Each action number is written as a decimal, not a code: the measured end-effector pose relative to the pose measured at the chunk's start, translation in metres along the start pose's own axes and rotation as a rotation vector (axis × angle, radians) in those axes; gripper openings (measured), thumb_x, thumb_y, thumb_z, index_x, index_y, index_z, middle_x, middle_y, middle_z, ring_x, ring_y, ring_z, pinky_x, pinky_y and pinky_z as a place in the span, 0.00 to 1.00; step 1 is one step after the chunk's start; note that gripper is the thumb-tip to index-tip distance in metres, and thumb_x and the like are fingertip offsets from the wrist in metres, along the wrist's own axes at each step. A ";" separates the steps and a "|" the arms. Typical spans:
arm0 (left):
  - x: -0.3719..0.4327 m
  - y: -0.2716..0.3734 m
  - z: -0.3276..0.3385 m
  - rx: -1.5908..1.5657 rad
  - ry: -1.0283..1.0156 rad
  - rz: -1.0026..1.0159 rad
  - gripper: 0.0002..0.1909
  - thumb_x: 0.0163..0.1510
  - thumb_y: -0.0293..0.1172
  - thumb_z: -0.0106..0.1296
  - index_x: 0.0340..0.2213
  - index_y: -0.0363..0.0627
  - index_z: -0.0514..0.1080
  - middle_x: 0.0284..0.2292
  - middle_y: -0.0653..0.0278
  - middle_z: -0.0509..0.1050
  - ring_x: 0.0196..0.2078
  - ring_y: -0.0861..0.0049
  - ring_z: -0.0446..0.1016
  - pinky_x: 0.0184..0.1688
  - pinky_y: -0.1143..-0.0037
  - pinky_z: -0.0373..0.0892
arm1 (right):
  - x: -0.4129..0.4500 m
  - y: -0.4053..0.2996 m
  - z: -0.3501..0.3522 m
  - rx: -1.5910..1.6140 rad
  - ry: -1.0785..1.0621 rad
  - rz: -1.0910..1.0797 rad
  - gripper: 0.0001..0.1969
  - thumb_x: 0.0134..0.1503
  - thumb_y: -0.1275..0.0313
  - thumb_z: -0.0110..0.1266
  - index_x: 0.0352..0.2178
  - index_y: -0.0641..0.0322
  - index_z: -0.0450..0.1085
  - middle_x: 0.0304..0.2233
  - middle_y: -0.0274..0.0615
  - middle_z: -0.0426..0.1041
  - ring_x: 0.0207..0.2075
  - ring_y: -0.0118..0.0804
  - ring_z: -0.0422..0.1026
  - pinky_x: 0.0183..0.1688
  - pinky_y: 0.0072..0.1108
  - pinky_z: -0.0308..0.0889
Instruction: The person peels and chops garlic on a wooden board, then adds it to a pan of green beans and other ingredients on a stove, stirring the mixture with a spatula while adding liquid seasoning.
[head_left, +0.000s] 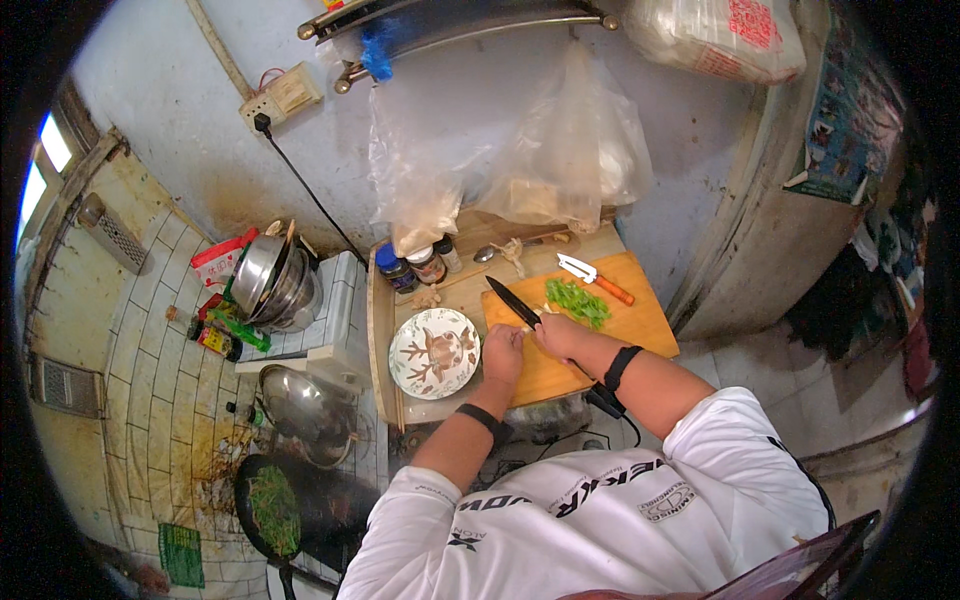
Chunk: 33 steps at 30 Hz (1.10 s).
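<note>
My right hand (562, 335) grips a knife with a black blade (512, 300) over the wooden cutting board (637, 322). The blade points away from me and to the left. Close beside it, my left hand (502, 351) pinches a small pale piece of food, possibly garlic, mostly hidden by the fingers. Some pale bits (546, 308) lie by the blade. Chopped green vegetable (577, 301) is heaped farther back on the board. Beyond it rests a peeler (596, 279) with an orange handle. Left of my left hand sits a deer-patterned plate (435, 352).
Lidded jars (426, 265), ginger (426, 298) and a metal spoon (484, 254) occupy the wooden counter tray (381, 337). Plastic bags (555, 150) hang above. On the left are stacked metal bowls (274, 281), a pot lid (307, 409) and a wok (245, 495) containing greens.
</note>
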<state>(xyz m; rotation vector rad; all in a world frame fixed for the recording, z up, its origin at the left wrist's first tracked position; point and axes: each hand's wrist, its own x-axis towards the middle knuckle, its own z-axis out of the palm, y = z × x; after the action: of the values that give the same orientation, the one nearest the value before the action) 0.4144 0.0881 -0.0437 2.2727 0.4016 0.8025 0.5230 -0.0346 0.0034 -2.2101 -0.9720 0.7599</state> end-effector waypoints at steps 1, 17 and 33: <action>0.000 0.000 0.000 -0.002 0.001 -0.001 0.03 0.48 0.21 0.55 0.28 0.35 0.74 0.29 0.50 0.72 0.34 0.53 0.72 0.39 0.65 0.69 | 0.001 -0.001 0.000 -0.002 -0.001 0.001 0.17 0.64 0.66 0.37 0.33 0.75 0.62 0.18 0.55 0.70 0.12 0.46 0.70 0.17 0.33 0.68; 0.002 -0.005 0.006 -0.003 0.022 0.013 0.04 0.48 0.24 0.56 0.26 0.36 0.74 0.28 0.50 0.73 0.33 0.53 0.72 0.37 0.65 0.69 | 0.028 -0.008 0.002 -0.399 -0.087 -0.082 0.13 0.57 0.68 0.48 0.30 0.72 0.70 0.26 0.59 0.74 0.22 0.52 0.75 0.25 0.34 0.71; -0.001 -0.001 0.000 0.062 0.047 0.020 0.04 0.47 0.24 0.57 0.24 0.35 0.74 0.29 0.51 0.73 0.37 0.54 0.71 0.41 0.64 0.68 | -0.001 -0.005 0.002 0.064 0.086 0.007 0.17 0.65 0.64 0.38 0.38 0.73 0.62 0.16 0.54 0.69 0.10 0.46 0.68 0.16 0.32 0.66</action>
<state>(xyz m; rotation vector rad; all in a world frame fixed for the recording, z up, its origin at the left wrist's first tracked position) 0.4140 0.0884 -0.0450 2.3217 0.4317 0.8662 0.5194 -0.0324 0.0058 -2.1731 -0.8856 0.6838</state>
